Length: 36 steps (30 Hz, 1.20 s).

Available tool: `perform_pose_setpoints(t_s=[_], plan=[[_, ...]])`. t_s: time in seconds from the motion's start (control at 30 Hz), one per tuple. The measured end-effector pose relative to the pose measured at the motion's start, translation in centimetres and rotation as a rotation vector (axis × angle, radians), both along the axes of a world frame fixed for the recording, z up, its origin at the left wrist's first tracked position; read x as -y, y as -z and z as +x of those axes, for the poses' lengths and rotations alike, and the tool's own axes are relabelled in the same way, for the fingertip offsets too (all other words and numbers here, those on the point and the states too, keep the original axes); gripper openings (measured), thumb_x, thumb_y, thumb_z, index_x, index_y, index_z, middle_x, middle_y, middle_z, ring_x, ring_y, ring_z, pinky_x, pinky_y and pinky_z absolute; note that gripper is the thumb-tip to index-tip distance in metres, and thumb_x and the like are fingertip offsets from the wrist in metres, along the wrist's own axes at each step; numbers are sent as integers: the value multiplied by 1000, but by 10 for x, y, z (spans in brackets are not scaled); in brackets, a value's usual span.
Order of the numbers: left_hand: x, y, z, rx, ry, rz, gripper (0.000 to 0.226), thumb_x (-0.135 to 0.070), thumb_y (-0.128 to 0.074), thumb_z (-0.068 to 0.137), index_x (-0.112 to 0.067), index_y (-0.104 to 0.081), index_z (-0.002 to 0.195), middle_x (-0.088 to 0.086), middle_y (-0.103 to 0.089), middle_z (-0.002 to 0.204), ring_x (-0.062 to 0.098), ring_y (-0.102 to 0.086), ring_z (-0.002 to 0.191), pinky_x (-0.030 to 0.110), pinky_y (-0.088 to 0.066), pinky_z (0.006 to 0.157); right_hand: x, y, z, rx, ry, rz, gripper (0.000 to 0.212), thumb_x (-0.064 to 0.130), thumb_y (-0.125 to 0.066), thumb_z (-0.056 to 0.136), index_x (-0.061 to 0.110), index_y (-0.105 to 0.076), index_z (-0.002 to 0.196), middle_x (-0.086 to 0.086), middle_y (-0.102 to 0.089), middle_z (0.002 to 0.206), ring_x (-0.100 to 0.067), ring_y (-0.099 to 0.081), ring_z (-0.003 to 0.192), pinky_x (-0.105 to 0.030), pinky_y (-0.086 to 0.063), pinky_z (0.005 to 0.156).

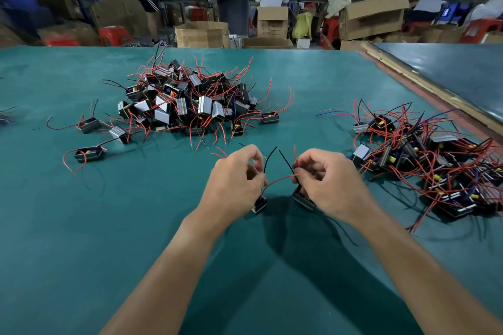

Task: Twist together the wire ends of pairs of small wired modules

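Note:
My left hand (236,185) holds a small black module (259,204) above the green table, fingers curled round its wires. My right hand (329,185) grips a second black module (302,200) the same way. A red wire (280,180) arcs from the left module across to my right fingertips, which pinch its end. Two black wire ends (272,155) stick up between the hands in a V, apart from each other. Both modules hang just under the palms, partly hidden.
A big heap of loose modules (190,100) with red and black wires lies at the middle back. A second tangled heap (430,160) lies to the right. Single modules (88,153) lie at the left. Beyond the table's far edge (81,47), people sit among cardboard boxes.

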<state>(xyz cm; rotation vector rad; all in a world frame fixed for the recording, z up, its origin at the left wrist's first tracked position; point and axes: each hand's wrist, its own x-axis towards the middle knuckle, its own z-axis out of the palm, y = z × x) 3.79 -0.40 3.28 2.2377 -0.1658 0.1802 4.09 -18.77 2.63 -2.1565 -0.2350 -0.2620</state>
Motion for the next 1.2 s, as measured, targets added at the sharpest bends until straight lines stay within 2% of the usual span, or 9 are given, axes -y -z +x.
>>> perform_pose_setpoints(t_s=[0.23,0.37,0.47,0.53,0.63,0.77,0.83,1.0,1.2], plan=[[0,0,-2,15,22,45,13,-14,-74,76,-23,-66,72,-10,-67,63,7,-63,61,30,-55,66,-1,3,2,-70,-8,70,19,9,-63,90,22,-64,77,6,-74,69,-14,-67,52,-38,-58,64],[-1,-1,-1,-27,67,6,25,-26,-89,64,-22,-65,72,-9,-68,64,6,-60,57,27,-53,62,-1,2,2,-152,-60,128,17,7,-64,92,19,-65,80,1,-75,70,-13,-65,51,-37,-58,61],[-4,-1,0,-122,129,-73,31,-18,-92,60,-23,-65,75,-5,-71,74,10,-59,60,32,-55,64,-2,1,1,-160,-96,124,15,8,-63,93,18,-65,82,-1,-75,72,-13,-63,50,-33,-54,58],[-4,-1,1,-158,148,-168,29,-11,-89,60,-20,-65,74,-1,-73,78,13,-60,61,35,-55,66,-3,1,0,-168,-100,134,15,7,-63,93,17,-65,82,-2,-75,72,-14,-62,51,-37,-55,59],[-1,-2,2,-119,77,-306,18,-16,-83,74,-16,-65,73,2,-72,71,19,-63,60,37,-55,65,-3,1,0,-184,-105,147,17,6,-64,93,17,-66,80,-3,-75,72,-21,-66,61,-45,-58,67],[3,-3,1,-43,49,-380,13,-16,-69,90,-14,-62,79,3,-74,73,23,-69,62,33,-53,58,-2,0,-2,-197,-151,122,20,6,-63,93,18,-66,77,-2,-75,72,-17,-66,61,-42,-59,65],[3,-4,-1,-14,54,-395,12,-14,-67,92,-17,-63,81,3,-74,73,21,-68,60,37,-53,59,-3,0,-3,-204,-162,112,21,6,-63,93,19,-66,76,-2,-74,70,-16,-66,59,-39,-59,63],[4,-7,-4,-4,79,-400,26,-3,-61,92,-28,-66,95,1,-74,75,21,-68,55,53,-53,54,-4,0,-4,-190,-155,112,18,4,-62,92,16,-64,78,-2,-73,69,-13,-61,51,-35,-55,57],[4,-6,-4,-36,66,-351,37,-1,-57,88,-34,-67,101,-1,-74,76,26,-69,53,55,-55,58,-3,1,-1,-170,-79,133,18,6,-59,92,18,-61,79,-3,-73,69,-14,-59,48,-31,-52,52]])
